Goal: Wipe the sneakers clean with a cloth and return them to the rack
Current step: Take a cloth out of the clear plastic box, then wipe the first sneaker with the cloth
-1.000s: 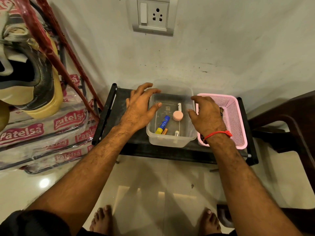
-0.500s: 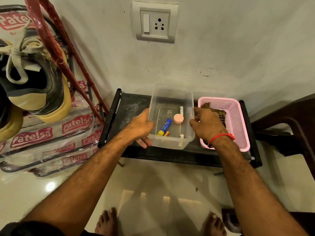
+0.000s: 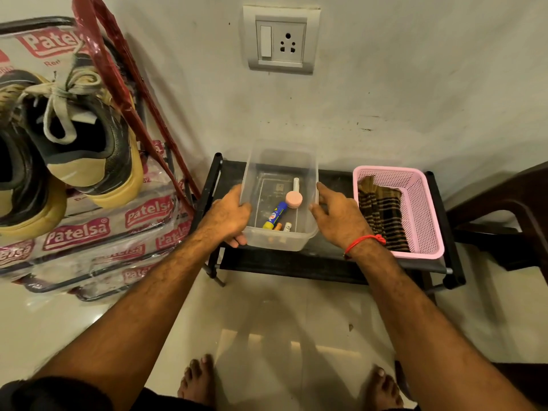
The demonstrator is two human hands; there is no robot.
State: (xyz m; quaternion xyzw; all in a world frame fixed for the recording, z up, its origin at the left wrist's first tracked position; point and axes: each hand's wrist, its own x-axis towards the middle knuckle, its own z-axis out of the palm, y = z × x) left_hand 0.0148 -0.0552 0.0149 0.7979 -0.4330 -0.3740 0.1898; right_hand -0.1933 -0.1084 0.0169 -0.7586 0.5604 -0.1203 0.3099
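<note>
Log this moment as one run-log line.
left hand: grips clear plastic box | right hand: open at box's right wall | striped brown cloth: in pink basket

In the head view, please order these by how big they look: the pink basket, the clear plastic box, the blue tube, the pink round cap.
1. Clear plastic box and pink basket: they look about alike, so I do not rank them.
2. Blue tube, inside the box.
3. Pink round cap, also inside the box, smallest.

My left grip (image 3: 229, 216) holds a clear, smooth plastic tub (image 3: 278, 200). Beside it, pink perforated plastic basket (image 3: 415, 203) cradling striped woven cloth (image 3: 381, 213). Glossy floor tiles (image 3: 267, 327); sneakers (image 3: 89, 143) of creased leather-like material.
</note>
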